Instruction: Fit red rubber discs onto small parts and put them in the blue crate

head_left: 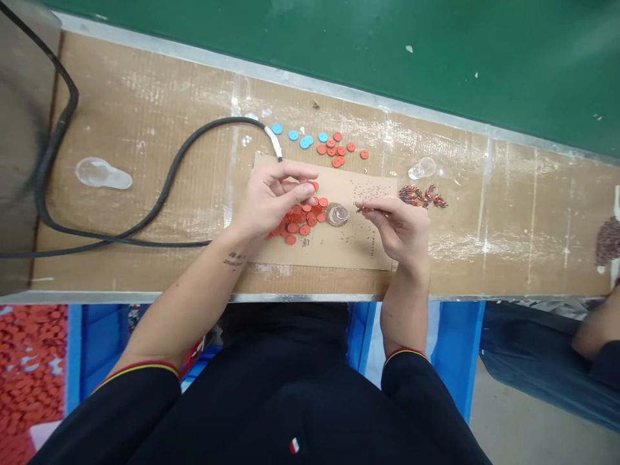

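Observation:
My left hand (pixel 278 197) is pinched at the fingertips, with a red disc (pixel 314 186) at them, above a pile of red discs (pixel 292 227). Thumb and forefinger of my right hand (pixel 397 229) are pressed together on a tiny dark piece (pixel 361 208) too small to name. Between the hands a small clear glass container (pixel 338 215) stands on a brown cardboard sheet (pixel 329 255). Tiny bits (pixel 371 188) lie scattered on the sheet. Beyond my right hand is a heap of small red-and-black parts (pixel 422 196).
Blue discs (pixel 307 141) and loose red discs (pixel 341 151) lie behind the sheet. A black cable (pixel 169 174) loops on the left. Clear plastic scoops (pixel 103 174) rest on the table (pixel 159 97). Another person's arm (pixel 598 326) is at far right, blue bins (pixel 458 349) below.

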`<move>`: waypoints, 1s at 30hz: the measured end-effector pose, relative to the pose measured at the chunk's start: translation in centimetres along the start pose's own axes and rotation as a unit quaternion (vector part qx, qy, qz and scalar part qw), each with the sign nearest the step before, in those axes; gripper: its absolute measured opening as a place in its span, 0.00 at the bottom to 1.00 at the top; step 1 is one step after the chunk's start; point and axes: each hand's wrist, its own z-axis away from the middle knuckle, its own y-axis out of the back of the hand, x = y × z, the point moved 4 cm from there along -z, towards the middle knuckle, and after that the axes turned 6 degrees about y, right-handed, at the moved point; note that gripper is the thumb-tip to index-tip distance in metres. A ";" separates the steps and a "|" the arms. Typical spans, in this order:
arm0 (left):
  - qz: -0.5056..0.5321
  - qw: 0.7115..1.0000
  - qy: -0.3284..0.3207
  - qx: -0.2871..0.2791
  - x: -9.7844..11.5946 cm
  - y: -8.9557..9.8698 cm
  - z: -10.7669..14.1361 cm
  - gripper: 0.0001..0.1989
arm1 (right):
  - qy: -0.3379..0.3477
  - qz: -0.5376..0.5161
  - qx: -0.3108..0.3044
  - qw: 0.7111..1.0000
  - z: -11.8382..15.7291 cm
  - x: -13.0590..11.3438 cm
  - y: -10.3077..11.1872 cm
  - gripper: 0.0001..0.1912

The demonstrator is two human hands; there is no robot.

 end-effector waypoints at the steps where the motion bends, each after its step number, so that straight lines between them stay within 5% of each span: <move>1: 0.047 0.999 0.026 -0.003 -0.3 -0.1 0.0 0.11 | 0.003 0.005 0.001 1.000 0.0 0.0 0.0 0.13; 7: 0.151 0.981 0.121 -0.012 -0.6 -0.4 0.3 0.18 | -0.001 0.021 0.026 0.999 -0.1 0.1 0.1 0.11; 15: 0.162 0.977 0.140 -0.014 -0.4 -0.3 0.6 0.18 | -0.013 0.055 0.043 0.997 -0.1 0.3 0.2 0.08; 21: 0.083 0.990 0.099 0.051 -0.9 -0.3 -1.5 0.11 | 0.012 0.046 0.060 0.997 -0.3 0.2 0.4 0.11; 26: -0.003 0.999 0.054 0.003 0.5 -1.1 -2.8 0.23 | 0.006 0.068 0.055 0.996 -0.3 0.4 0.6 0.09; 30: -0.101 0.995 0.015 0.001 1.6 0.3 -2.1 0.22 | -0.010 0.079 0.066 0.995 -0.2 0.7 0.9 0.08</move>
